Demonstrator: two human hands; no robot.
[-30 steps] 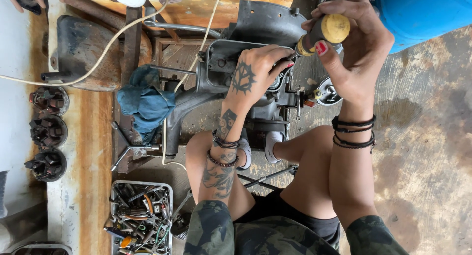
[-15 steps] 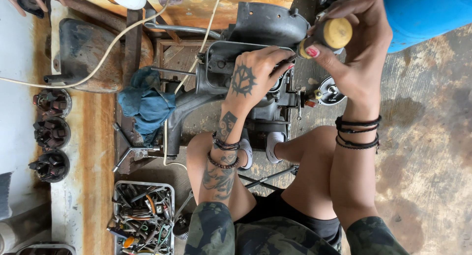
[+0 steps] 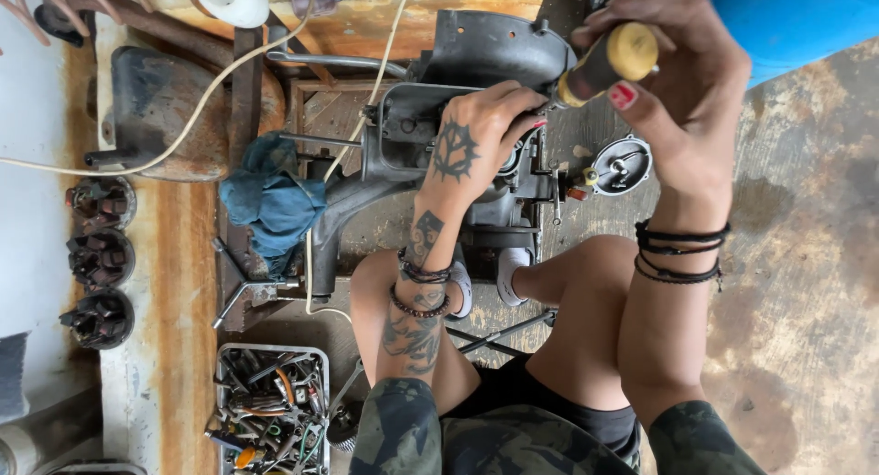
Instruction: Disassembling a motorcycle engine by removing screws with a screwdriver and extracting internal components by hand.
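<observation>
the screwdriver (image 3: pixel 606 65) shaft and tip are hidden behind the left hand (image 3: pixel 476 145), so where it meets the engine (image 3: pixel 476 100) cannot be made out. the right hand (image 3: pixel 682 91), upper right of the frame, is curled around the yellow handle, thumb pressed on its side. the left hand lies at centre, fingers bent onto the grey engine just left of the handle. a blue rag (image 3: pixel 270 200) sits to the left, a tray of tools (image 3: pixel 270 411) at lower left, a cream cable (image 3: pixel 183 132) crossing the upper left.
</observation>
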